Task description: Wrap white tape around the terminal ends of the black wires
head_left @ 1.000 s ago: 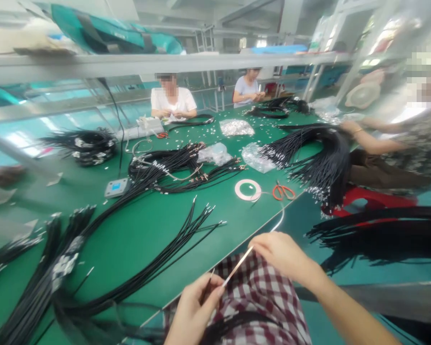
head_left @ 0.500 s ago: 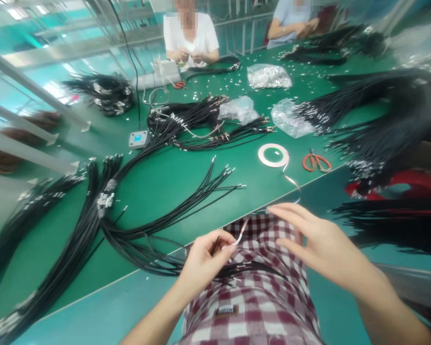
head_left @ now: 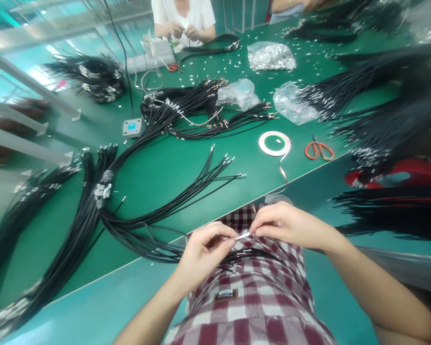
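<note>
Grip closed: left hand (head_left: 204, 254) and right hand (head_left: 290, 225) pinching a pale tape strip (head_left: 243, 235) (fingertips nearly meeting).

Things spread out on a long work table (head_left: 154, 167)

Big bunches of wires (head_left: 89, 215) lie on the left side of the table, and more lie on the right side. A roll of tape (head_left: 261, 143) sits near the front edge, with scissors (head_left: 319, 150) just to its right. Plastic bags (head_left: 271, 56) lie behind them. A small box (head_left: 132, 128) sits left of the roll. A person (head_left: 183, 19) sits past the far edge.
</note>
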A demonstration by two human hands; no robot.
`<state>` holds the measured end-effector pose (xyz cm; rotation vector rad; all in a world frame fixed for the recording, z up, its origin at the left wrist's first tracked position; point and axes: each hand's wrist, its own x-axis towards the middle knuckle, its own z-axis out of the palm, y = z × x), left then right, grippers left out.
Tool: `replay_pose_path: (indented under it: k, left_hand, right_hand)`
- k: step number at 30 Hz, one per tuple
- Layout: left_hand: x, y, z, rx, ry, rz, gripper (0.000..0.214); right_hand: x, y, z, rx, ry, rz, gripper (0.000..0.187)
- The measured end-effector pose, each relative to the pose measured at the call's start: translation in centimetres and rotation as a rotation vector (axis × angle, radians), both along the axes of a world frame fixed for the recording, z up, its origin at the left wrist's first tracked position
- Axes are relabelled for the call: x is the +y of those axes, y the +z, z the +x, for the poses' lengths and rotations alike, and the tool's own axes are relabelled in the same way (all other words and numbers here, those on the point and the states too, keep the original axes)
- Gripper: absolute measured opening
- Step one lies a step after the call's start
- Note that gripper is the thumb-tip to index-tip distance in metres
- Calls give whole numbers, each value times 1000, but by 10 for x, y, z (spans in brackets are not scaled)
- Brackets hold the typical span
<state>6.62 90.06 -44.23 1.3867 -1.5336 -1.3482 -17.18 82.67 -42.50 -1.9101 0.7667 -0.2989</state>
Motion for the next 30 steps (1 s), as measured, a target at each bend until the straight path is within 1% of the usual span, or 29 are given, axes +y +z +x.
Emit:
replay_pose_path:
  k: [2,5,7,9,10,14,16,18,21,23,25,27,30]
  left_hand:
    - [-2,0,0,1,-15,-31,14]
    - [-6,1,-1,26,-27,-65,13]
    - [-8,2,-2,48,-25,-69,13]
    - [-11,3,-4,63,-30,-64,14]
    - [-11,3,-4,68,-36,-60,14]
    - [-13,2,-4,84,-56,-29,17]
    - [-12,0,-3,100,-55,-11,18]
    - [-12,-2,-2,122,-31,14,18]
    - [-13,-9,-4,178,-1,96,19]
    - [-15,-15,-8,246,17,174,21]
    - [-17,-19,-12,311,47,237,25]
    - [-19,-22,-16,354,71,265,28]
    - [-21,-27,-19,380,72,277,31]
  right_hand:
    - [5,-1,-3,-4,-64,93,15]
    - [12,-6,-4,-64,-151,281,12]
    - [15,-11,-3,-149,-167,406,15]
    - [18,-14,-2,-197,-156,466,17]
    - [19,-15,-1,-193,-154,458,17]
    - [25,-16,3,-103,-155,340,15]
    - [28,-17,5,-108,-149,295,14]
    - [31,-19,8,-185,-156,221,12]
    - [35,-25,14,-388,-210,113,9]
    - [37,-30,20,-521,-265,111,7]
    - [40,-35,27,-640,-316,150,7]
    - [42,-39,34,-727,-348,190,9]
    - [44,-43,44,-794,-393,262,8]
